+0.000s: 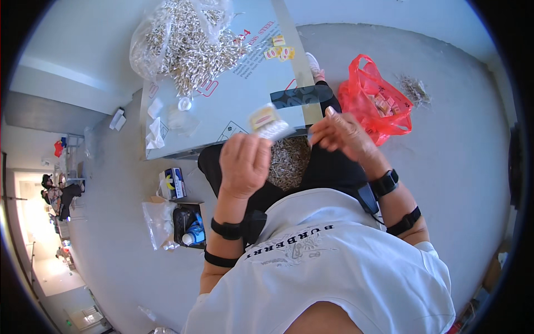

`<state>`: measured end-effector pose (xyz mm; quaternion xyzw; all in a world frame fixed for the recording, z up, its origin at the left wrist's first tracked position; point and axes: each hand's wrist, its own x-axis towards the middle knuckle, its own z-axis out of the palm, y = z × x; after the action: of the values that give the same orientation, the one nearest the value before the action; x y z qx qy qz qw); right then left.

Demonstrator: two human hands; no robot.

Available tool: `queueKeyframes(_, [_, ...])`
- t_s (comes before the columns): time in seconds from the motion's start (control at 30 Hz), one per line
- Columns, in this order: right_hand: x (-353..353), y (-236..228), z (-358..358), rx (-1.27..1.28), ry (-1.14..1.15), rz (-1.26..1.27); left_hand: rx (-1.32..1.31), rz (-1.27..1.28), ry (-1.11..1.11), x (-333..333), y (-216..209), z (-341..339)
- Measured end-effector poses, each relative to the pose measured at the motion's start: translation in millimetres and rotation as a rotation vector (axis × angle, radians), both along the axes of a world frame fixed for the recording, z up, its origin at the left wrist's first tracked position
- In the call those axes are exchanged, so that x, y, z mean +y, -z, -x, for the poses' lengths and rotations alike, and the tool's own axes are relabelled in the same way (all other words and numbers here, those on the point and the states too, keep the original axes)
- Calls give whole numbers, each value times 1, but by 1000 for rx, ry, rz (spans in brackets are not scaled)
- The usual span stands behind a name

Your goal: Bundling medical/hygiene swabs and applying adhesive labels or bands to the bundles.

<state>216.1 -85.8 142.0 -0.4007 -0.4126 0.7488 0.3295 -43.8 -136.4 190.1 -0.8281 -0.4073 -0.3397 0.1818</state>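
Observation:
My left hand (245,164) is closed on a small clear packet (271,123), held up above the table's near edge. The packet is blurred; it has a yellow and white label and white-tipped sticks inside that look like cotton swabs. To its right, my right hand (347,133) is raised with fingers apart, and I see nothing held in it. Between my knees, below both hands, lies a mass of loose swabs (289,164). A big heap of cotton swabs (194,47) spills from a clear plastic bag (146,42) on the table.
Small yellow labels (286,53) lie on the printed tabletop (222,106), with a white roll (184,104) and tissues (156,133) at left. A red plastic bag (359,83) holding small packets stands on the floor at right, beside scattered sticks (414,92). Boxes (173,183) stand at left.

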Motion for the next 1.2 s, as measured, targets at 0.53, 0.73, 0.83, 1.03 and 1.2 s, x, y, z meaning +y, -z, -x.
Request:
queueKeyframes(0.53, [5, 16, 29, 253, 117, -255, -903, 800, 333, 48, 10, -55])
queueKeyframes(0.73, [8, 21, 26, 217, 164, -414, -798, 667, 335, 56, 6, -75])
queueKeyframes(0.83, [9, 21, 26, 318, 177, -432, -754, 654, 347, 57, 8, -76])
queueKeyframes(1.03, [8, 26, 30, 327, 236, -458, -774, 674, 362, 58, 17, -78])
queueKeyframes(1.2, [9, 29, 28, 233, 267, -492, -750, 698, 367, 61, 21, -78])
